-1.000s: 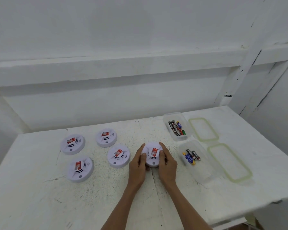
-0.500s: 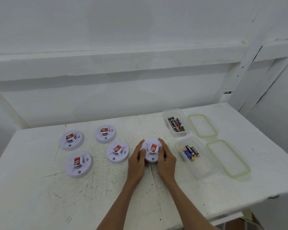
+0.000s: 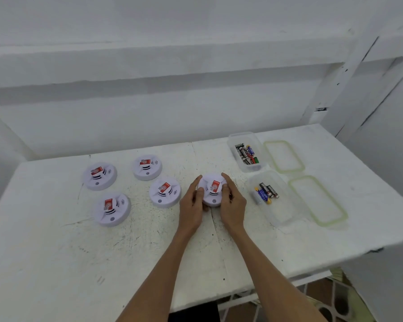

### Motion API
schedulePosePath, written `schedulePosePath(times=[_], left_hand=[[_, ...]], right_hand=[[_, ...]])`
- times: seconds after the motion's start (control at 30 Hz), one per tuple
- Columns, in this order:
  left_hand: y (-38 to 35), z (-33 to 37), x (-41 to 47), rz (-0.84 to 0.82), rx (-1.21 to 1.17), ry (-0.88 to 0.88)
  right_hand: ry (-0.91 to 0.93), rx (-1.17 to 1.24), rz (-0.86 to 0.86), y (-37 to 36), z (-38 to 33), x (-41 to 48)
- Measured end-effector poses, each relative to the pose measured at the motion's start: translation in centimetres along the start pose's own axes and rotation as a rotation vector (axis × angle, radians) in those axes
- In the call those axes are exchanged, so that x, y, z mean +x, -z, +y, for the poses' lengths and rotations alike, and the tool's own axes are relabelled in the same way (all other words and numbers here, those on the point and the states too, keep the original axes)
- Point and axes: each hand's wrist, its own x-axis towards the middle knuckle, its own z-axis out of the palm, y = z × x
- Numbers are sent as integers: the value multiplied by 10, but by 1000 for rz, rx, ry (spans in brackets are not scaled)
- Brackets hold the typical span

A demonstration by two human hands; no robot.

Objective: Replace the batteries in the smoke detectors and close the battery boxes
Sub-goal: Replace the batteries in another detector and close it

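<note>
Several round white smoke detectors with red labels lie on the white table (image 3: 56,263). My left hand (image 3: 192,205) and my right hand (image 3: 232,204) grip one smoke detector (image 3: 212,189) from its two sides at the table's middle. Other detectors lie to the left: one nearest my hands (image 3: 164,192), one at the back (image 3: 147,167), one at the far left (image 3: 99,175) and one in front (image 3: 112,209). Two clear boxes hold batteries: the far battery box (image 3: 246,152) and the near battery box (image 3: 269,198).
Two green-rimmed lids lie right of the boxes, the far lid (image 3: 284,156) and the near lid (image 3: 318,200). A white wall and ledge run behind the table. The table's right edge drops off near the lids.
Both hands keep their grip on the same detector. The view has shifted slightly; the hands and detector sit a little higher in the frame.
</note>
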Motion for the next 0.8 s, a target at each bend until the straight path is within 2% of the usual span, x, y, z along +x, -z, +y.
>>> schedulePosePath(times=[0.8], left_hand=[[-1,6,-4,10,15,-9]], right_hand=[[-22,-22,-3,-2,1,0]])
